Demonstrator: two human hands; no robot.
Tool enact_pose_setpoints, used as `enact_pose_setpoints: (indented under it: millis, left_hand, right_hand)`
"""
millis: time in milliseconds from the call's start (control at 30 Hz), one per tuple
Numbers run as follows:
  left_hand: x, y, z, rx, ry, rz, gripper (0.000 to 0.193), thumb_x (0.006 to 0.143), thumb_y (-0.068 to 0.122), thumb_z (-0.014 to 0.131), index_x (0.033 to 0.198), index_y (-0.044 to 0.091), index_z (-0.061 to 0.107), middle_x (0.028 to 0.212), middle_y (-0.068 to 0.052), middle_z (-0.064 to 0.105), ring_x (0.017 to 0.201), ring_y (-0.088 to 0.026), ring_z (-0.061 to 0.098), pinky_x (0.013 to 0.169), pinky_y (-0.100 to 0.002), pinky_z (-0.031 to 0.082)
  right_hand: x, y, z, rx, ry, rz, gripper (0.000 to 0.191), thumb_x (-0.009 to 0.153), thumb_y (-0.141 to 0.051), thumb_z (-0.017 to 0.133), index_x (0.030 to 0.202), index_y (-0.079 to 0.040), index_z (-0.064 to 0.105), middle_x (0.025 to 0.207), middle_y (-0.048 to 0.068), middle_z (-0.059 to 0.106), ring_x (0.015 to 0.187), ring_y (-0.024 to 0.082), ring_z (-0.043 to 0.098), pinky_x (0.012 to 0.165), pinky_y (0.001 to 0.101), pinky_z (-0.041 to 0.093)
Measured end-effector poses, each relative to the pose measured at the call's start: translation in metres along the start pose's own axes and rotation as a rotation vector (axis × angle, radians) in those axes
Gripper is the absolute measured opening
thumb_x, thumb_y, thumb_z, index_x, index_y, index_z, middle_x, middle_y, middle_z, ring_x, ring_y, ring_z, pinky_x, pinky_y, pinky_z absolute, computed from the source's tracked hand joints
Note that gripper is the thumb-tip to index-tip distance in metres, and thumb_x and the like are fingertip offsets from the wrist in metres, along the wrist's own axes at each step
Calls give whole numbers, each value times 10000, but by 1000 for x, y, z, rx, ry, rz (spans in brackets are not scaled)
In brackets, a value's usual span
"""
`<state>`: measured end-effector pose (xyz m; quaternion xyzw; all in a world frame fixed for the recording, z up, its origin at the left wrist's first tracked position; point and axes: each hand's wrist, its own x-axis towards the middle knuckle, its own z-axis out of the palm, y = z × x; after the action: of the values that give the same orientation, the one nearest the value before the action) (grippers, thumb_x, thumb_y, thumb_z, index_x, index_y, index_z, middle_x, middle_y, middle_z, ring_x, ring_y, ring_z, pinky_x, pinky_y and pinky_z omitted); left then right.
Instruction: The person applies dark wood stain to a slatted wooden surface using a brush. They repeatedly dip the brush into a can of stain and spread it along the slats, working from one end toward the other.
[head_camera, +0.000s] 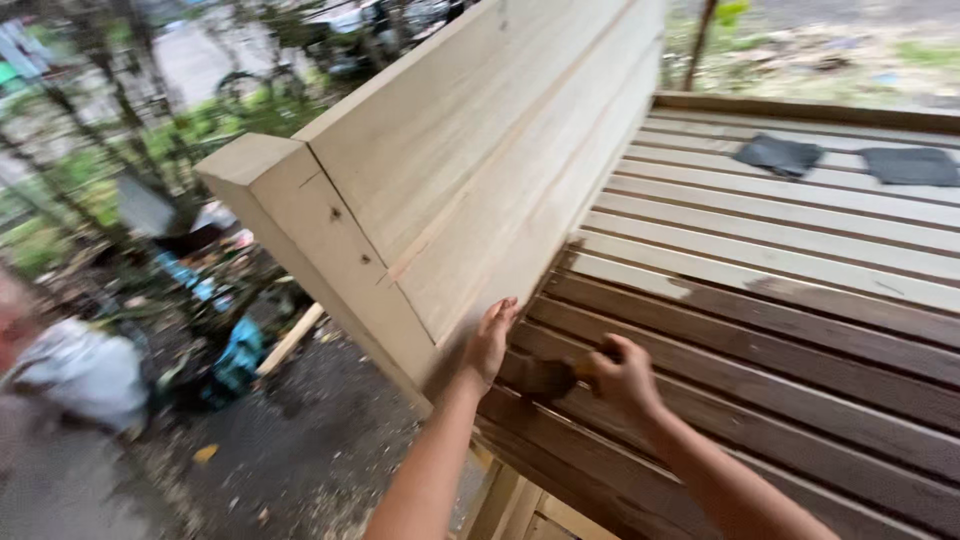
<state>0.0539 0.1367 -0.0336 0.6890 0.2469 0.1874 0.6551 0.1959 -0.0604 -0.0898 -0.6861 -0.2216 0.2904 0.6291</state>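
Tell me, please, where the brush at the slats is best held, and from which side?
Take the brush by its handle end, where the right hand has it, coming from the right. The dark bristle end points left towards the upright backrest panel, which the left hand braces, so a grip from that side seems crowded.

outdoor woodworking yard: unfinished slatted bench

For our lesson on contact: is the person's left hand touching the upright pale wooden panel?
Touching. The head view shows the left hand laid flat, fingers up, against the upright wooden panel, with no gap between them.
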Motion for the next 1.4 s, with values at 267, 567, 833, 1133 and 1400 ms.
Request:
enact_pose_setpoints:
  millis: [267, 567, 833, 1133, 1400]
  left_hand:
    - [8, 4, -1, -7, -145, 63, 715, 1040, 535, 323, 1522, 13, 407, 1558, -173, 485, 1516, -268, 348, 1243, -394, 207]
    - [-4, 7, -4, 36, -167, 101, 712, 1021, 549, 338, 1500, 34, 445, 1514, -172, 542, 1464, -278, 420, 1213, -390, 267]
    - [-3, -10, -10, 8, -133, 94, 660, 1035, 506, 350, 1488, 43, 470, 1493, -159, 559, 1447, -273, 450, 1208, -383, 288]
    - [-18, -21, 15, -44, -146, 47, 623, 1035, 473, 382, 1494, 62, 475, 1522, -126, 547, 1462, -248, 427, 1208, -382, 275]
    - [-28, -13, 17, 13, -95, 88, 622, 1044, 478, 377, 1490, 56, 475, 1501, -135, 552, 1428, -251, 474, 1184, -367, 338]
  right_hand:
    - [-70, -34, -152, -402, 283, 123, 89, 914, -53, 643, 848, -2, 675, 730, 179, 701, 495, 235, 616, 362, 346, 518]
    - [-35, -66, -16, -845, 196, -378, 152, 928, -75, 675, 781, -37, 688, 646, 119, 692, 446, 176, 572, 358, 303, 460]
    - [-32, -14, 66, -167, 185, -234, 55, 894, -27, 642, 860, 0, 675, 765, 184, 726, 528, 178, 669, 383, 288, 552]
    - [-151, -1, -168, -239, 443, 85, 195, 913, -93, 629, 852, 92, 644, 741, 256, 651, 511, 274, 608, 390, 373, 556]
    - [-138, -38, -169, -739, 456, -112, 110, 912, -79, 638, 856, 12, 667, 744, 183, 689, 559, 213, 644, 400, 322, 562]
